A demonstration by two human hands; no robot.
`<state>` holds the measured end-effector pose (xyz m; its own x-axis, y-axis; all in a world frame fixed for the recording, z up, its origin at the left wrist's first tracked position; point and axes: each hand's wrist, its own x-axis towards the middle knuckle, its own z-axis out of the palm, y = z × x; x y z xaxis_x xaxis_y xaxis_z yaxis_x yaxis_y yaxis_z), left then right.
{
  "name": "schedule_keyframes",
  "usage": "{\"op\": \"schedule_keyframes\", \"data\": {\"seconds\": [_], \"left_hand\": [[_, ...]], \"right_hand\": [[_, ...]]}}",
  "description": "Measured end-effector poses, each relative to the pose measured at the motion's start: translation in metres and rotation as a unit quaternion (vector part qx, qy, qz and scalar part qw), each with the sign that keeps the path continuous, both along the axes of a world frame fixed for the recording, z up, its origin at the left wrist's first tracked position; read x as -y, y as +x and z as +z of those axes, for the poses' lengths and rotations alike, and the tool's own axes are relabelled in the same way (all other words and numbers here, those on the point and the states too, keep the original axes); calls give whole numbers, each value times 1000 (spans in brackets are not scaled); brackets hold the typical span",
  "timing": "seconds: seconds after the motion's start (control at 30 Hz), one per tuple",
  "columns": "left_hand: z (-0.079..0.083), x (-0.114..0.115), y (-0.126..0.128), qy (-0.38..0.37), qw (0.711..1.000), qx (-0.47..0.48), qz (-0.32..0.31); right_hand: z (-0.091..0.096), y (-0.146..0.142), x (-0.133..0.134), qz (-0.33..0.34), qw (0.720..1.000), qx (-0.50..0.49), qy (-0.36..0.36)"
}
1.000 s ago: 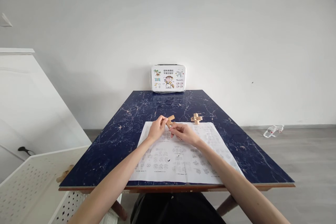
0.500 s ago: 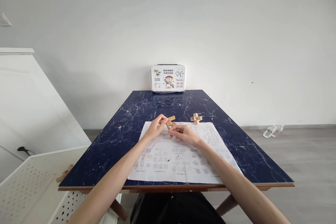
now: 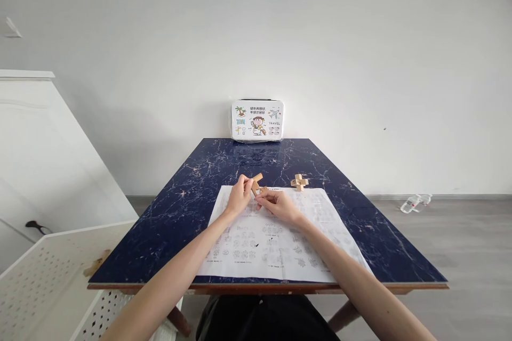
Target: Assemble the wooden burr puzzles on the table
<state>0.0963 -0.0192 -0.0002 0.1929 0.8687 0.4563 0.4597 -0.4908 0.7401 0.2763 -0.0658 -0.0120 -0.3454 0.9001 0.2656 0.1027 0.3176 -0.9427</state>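
1. Left hand (image 3: 240,195) pinches angled, notched wooden pieces (image 3: 256,187); right hand (image 3: 281,204) pinches their 5 o'clock end.
2. I'd keep pinches light, notches square, no forcing.
3. Printed paper (image 3: 288,272) at 6 o'clock, thin, creased.
4. Blocky wooden cross (image 3: 299,183), 2 o'clock.
5. Glossy marbled tabletop (image 3: 180,192) all round.

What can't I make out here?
All in the head view:
Gripped ends of the tan wooden pieces: hidden by the left hand and right hand.
Fine print on the white paper sheet: too small.
White perforated plastic basket: cut off by the left picture edge.
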Motion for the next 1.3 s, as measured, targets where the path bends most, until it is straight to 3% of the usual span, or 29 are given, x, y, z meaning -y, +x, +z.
{"op": "schedule_keyframes", "data": {"seconds": [0.23, 0.4, 0.77, 0.9, 1.0, 1.1, 1.3], "left_hand": [[6, -3, -7, 1, 996, -15, -88], [7, -5, -11, 3, 994, -29, -105], [-6, -6, -1, 10, 1000, 5, 14], [-3, -15, -11, 1, 996, 2, 93], [1, -20, -22, -2, 994, -8, 113], [1, -18, -26, -4, 995, -46, 91], [-5, -8, -13, 51, 986, -154, 34]], "right_hand": [[2, 3, 4, 16, 1000, 8, -14], [6, 4, 5, 21, 999, -8, -28], [0, -4, 2, -16, 1000, 17, 10], [2, -6, 10, 2, 997, 65, 33], [4, -9, 17, 15, 995, 82, 52], [5, -9, 15, -38, 995, 58, 65], [0, 3, -2, -214, 976, 27, 42]]}}
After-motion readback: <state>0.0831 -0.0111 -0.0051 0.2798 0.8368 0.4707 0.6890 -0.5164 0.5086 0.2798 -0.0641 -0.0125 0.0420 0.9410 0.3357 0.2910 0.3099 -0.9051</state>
